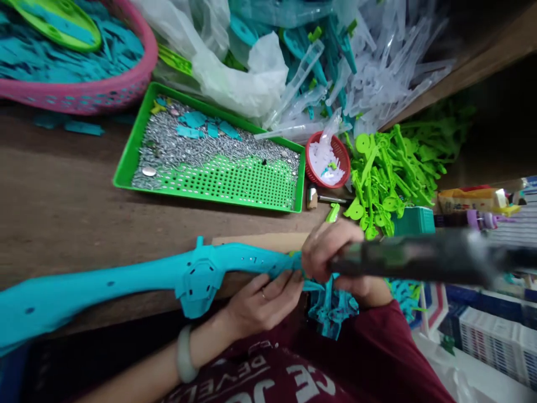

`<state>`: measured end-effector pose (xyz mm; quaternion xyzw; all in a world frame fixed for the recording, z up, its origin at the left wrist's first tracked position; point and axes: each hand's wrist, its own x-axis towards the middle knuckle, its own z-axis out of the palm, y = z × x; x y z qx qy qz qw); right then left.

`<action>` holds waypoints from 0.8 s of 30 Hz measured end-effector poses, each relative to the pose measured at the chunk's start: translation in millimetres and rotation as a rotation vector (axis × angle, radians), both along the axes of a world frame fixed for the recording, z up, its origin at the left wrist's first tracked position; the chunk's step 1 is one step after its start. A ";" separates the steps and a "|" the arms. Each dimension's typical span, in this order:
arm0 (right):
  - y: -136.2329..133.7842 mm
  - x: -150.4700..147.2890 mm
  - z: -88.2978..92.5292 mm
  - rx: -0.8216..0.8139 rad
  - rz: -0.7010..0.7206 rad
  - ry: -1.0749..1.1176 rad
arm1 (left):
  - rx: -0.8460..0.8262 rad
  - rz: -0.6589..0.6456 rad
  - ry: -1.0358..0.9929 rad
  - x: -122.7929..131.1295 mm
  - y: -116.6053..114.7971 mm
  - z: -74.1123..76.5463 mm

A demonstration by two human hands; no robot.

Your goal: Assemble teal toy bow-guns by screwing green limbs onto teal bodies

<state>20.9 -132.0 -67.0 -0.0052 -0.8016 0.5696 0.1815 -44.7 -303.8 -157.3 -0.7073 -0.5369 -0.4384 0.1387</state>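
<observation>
A long turquoise plastic toy gun body [146, 274] lies across the near edge of the table, its wide butt end at the left. My left hand [268, 299], with a ring and a pale bangle, has its fingers closed on the lower edge of its narrower right part. My right hand [331, 249] is wrapped round the lower end of a dark, blurred cylinder that looks like an electric screwdriver [403, 257]. The tool rises toward the camera; its tip is hidden behind my fingers. Beneath my right hand sit smaller turquoise plastic parts [331, 310].
Beyond stands a green perforated tray [235, 187] with many small screws. A red basket [309, 168] holds whitish pieces; a pink basket [84, 92] holds turquoise ones. Lime-green parts [390, 173] and clear plastic pieces [377, 84] are heaped at the back right. A marker [333, 199] lies near the tray.
</observation>
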 end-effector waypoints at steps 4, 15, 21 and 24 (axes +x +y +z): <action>17.5 -57.3 -7.0 -0.360 -0.222 0.358 | -0.047 0.014 0.041 0.5 -0.7 0.8; 24.5 -83.0 -65.6 -0.284 -0.193 0.132 | -0.041 0.006 0.036 1.1 -5.6 -7.2; 24.9 -82.7 -68.8 -0.274 -0.236 0.097 | -0.103 -0.024 0.036 -2.7 -5.5 -2.9; 23.7 -82.8 -68.0 -0.235 -0.280 0.065 | -0.084 -0.037 0.046 -2.9 -4.0 -3.8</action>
